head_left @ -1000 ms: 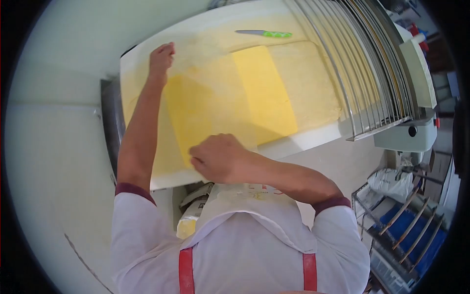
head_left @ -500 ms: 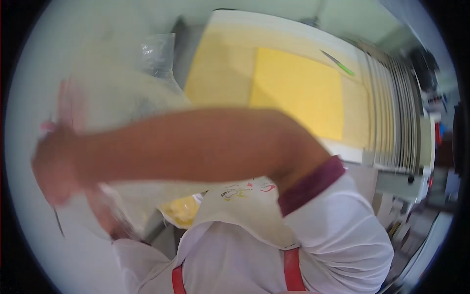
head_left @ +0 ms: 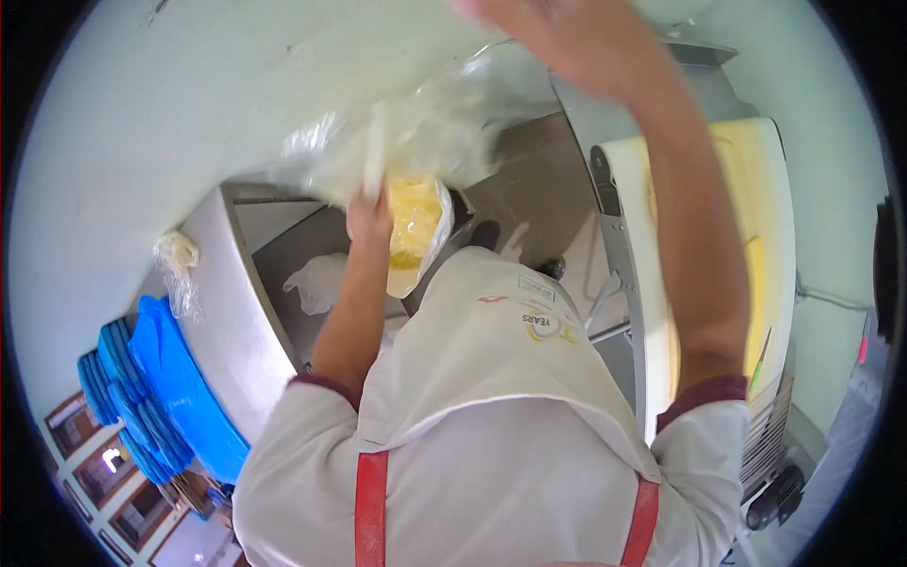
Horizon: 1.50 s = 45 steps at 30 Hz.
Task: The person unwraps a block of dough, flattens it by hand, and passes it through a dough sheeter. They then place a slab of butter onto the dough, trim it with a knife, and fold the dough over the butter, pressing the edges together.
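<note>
My left hand (head_left: 370,219) is closed around a gathered part of a clear plastic sheet (head_left: 425,123), whose loose folds spread blurred above it. A pale strip stands up from the fist. Just beside that hand is a plastic-lined bin (head_left: 436,248) with yellow scraps (head_left: 412,219) in it. My right hand (head_left: 548,33) is raised at the top edge, partly cut off and smeared by motion, so its fingers cannot be read. Below it, my right forearm crosses in front of the yellow dough sheet (head_left: 754,260) on the white belt.
A green-handled knife (head_left: 760,361) lies on the belt machine (head_left: 619,255) at right. To the left are a steel table (head_left: 236,302), a crumpled white bag (head_left: 316,282) and stacked blue trays or bundles (head_left: 142,406). Tiled floor (head_left: 543,180) shows between.
My view has swung left, shifting the belt to the right edge. My right arm has moved from across my chest at left to upper right. The plastic-lined bin shows more fully.
</note>
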### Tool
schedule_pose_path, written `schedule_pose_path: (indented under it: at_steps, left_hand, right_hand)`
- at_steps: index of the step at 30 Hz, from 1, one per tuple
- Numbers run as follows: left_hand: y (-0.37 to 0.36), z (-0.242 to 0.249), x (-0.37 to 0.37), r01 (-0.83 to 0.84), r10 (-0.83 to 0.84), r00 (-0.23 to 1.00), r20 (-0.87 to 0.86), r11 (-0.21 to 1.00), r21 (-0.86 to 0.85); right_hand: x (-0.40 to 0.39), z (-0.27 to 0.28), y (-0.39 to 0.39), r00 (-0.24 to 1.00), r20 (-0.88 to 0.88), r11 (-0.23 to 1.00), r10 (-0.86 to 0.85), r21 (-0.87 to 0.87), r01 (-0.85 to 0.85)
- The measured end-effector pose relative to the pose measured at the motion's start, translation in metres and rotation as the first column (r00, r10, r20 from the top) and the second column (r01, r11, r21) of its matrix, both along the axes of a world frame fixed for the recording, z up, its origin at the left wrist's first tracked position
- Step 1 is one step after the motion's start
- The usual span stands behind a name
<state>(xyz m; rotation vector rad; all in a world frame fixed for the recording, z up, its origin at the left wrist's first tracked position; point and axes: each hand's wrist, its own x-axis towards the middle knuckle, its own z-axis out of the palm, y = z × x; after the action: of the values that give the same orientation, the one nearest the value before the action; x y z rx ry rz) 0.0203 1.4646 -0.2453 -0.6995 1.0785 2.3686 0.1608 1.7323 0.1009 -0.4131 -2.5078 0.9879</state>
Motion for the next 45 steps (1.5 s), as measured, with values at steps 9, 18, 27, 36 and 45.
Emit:
schedule_pose_path:
  at_steps: [9,18,27,36,45]
  left_hand:
    - [-0.135,-0.063,0.089,-0.084,-0.828,0.433,0.357,-0.431,-0.899]
    - [-0.010,-0.208,-0.027,-0.095,-0.660,-0.298,0.690,-0.698,-0.709]
    - [-0.037,-0.411,-0.024,-0.146,-0.364,-0.432,0.825,-0.875,-0.462]
    - [-0.039,-0.324,-0.055,0.084,-0.540,-0.398,0.742,-0.827,-0.557]
    - [0.013,-0.153,-0.060,0.427,-0.871,0.468,-0.149,0.370,-0.825]
  right_hand:
    - [0.139,-0.250,-0.055,0.915,0.402,0.613,-0.040,-0.713,0.340]
    - [0.172,-0.323,-0.085,0.795,0.595,0.499,-0.114,-0.658,0.564]
    - [0.178,-0.418,-0.121,0.694,0.718,0.389,-0.057,-0.624,0.677]
    - [0.214,-0.331,-0.121,0.700,0.692,0.404,-0.176,-0.598,0.692]
    - [0.340,-0.200,-0.125,0.562,0.445,0.218,-0.697,-0.616,0.757]
